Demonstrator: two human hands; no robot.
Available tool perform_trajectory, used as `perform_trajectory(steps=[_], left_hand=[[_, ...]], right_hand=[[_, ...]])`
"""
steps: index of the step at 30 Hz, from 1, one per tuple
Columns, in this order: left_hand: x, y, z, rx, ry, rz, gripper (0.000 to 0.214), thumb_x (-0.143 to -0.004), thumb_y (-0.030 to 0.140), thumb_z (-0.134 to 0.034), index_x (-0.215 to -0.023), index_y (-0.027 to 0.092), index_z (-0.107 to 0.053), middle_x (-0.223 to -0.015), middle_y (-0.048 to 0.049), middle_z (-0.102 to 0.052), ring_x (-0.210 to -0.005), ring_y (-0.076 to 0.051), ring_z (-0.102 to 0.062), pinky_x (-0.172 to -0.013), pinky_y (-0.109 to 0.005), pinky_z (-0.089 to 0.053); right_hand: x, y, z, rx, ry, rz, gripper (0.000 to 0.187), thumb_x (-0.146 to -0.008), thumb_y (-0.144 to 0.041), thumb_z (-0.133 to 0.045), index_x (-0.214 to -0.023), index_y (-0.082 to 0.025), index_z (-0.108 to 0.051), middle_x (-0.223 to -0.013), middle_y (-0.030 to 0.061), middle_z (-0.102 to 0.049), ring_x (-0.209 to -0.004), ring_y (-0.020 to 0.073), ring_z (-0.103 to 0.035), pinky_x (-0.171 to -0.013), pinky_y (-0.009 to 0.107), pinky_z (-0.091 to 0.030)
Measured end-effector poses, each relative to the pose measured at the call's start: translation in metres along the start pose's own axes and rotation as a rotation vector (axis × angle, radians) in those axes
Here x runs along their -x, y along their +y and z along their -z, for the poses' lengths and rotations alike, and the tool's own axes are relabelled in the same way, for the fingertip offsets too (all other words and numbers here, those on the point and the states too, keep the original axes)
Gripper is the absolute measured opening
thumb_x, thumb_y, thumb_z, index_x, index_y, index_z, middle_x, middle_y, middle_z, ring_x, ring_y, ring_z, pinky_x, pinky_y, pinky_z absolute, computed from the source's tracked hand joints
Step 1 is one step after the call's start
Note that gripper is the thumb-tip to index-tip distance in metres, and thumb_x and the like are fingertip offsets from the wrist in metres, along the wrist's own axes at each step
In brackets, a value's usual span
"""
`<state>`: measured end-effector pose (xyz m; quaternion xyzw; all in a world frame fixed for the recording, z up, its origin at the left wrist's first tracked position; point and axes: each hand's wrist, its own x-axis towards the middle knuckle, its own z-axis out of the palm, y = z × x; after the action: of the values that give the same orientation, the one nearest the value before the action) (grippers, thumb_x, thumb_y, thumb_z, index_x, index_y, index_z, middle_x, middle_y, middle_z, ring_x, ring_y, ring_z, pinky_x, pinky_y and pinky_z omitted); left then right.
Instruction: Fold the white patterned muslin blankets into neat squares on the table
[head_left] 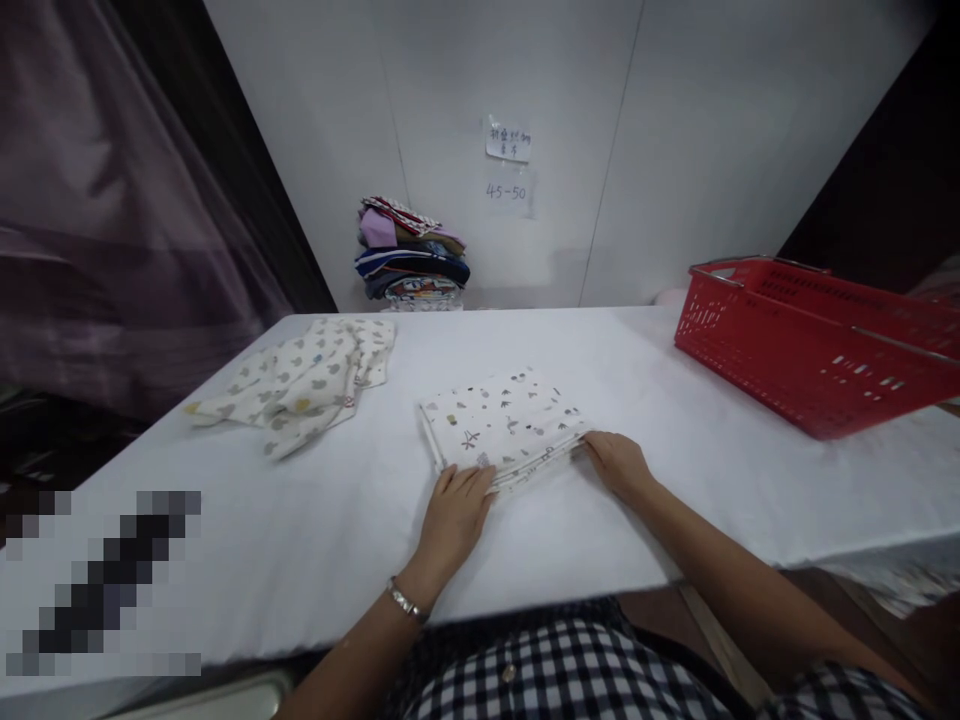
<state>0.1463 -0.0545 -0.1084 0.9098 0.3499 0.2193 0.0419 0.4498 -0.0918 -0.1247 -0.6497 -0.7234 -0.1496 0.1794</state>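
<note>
A white folded cloth [510, 415] printed with small grey, brown and olive figures lies on the white-covered table in front of me. Several layers show along its near edge. My left hand [456, 515], wearing a silver bracelet, is closed on the near left corner, fingers over the top. At the near right corner, my right hand [621, 468] pinches the layered edge; its thumb is mostly hidden. Further left lies a loosely crumpled cream cloth [315, 375] with grey, yellow and blue printed shapes, apart from both hands.
A red perforated plastic basket [757, 350] with metal handles stands at the right on the white tablecloth [300, 540]. A stack of folded fabrics [412, 255] rises by the back wall. Paper notes [510, 190] hang on that wall. A blurred-out patch covers the lower left.
</note>
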Motion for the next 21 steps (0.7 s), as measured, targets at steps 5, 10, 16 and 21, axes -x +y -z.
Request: perform_trajectory(steps=[5,10,16,21], left_hand=[[0.005,-0.001,-0.002,0.005,-0.005,-0.025,0.032,-0.088,0.022,-0.041,-0.119,0.022,-0.052,-0.119,-0.0051,-0.059,-0.111,-0.021,-0.05,-0.103,-0.046,-0.029],[0.006,-0.001,-0.002,0.009,-0.023,-0.042,0.035,-0.088,0.021,-0.041,-0.122,0.022,-0.05,-0.123,-0.0063,-0.056,-0.114,-0.021,-0.048,-0.104,-0.048,-0.028],[0.008,0.004,-0.001,0.003,-0.045,-0.014,0.037,-0.087,0.018,-0.04,-0.123,0.022,-0.048,-0.125,-0.0061,-0.054,-0.117,-0.021,-0.046,-0.106,-0.048,-0.026],[0.019,0.008,0.003,0.048,-0.089,-0.014,0.046,-0.085,0.018,-0.045,-0.13,0.022,-0.038,-0.136,-0.0064,-0.044,-0.128,-0.021,-0.034,-0.109,-0.048,-0.02]], right_hand=[[0.01,0.008,0.003,-0.116,-0.084,0.008,0.024,-0.09,-0.023,-0.036,-0.093,-0.021,-0.06,-0.085,0.0047,-0.066,-0.073,0.0185,-0.06,-0.063,0.029,-0.045],[0.001,-0.001,0.016,-0.331,0.148,-0.104,0.026,-0.089,-0.026,-0.039,-0.107,-0.024,-0.057,-0.098,0.0054,-0.063,-0.09,0.0195,-0.059,-0.077,0.034,-0.049],[-0.019,-0.023,0.01,-0.248,-0.056,0.074,0.052,-0.088,-0.043,-0.041,-0.136,-0.023,-0.033,-0.138,0.0117,-0.037,-0.129,0.0275,-0.03,-0.101,0.052,-0.029],[-0.005,-0.015,-0.016,-0.156,-0.244,0.023,0.06,-0.089,-0.051,-0.034,-0.141,-0.023,-0.023,-0.145,0.0088,-0.026,-0.134,0.0268,-0.019,-0.104,0.055,-0.02]])
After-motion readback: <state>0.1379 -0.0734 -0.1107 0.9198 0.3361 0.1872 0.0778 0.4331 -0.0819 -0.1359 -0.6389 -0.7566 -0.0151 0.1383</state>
